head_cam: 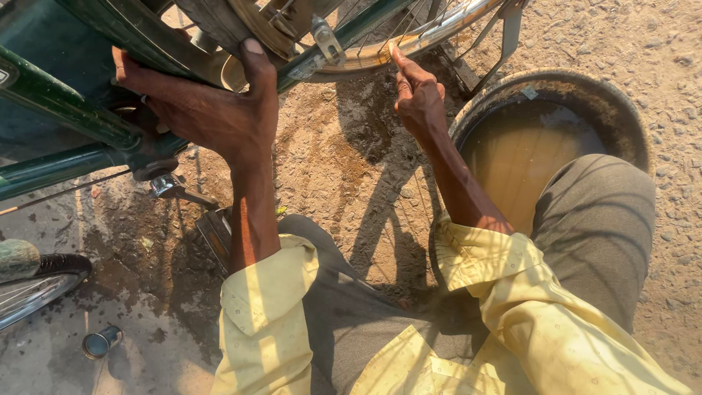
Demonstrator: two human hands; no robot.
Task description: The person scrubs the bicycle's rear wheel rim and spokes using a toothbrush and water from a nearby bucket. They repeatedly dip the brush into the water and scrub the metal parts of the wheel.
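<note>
Left hand fingers clamped on bicycle tyre — right hand fingers curled, forefinger touching wheel rim.

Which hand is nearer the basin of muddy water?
Right. The right hand is at the wheel rim, just left of the basin; the left hand grips the tyre farther left.

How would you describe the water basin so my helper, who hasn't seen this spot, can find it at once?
Start at the bicycle wheel rim that the right hand touches, then look down to the gravel beside the person's grey-trousered knee. The basin sits there: round, dark-rimmed, holding murky yellow-brown water, the only liquid-filled vessel in view.
</note>
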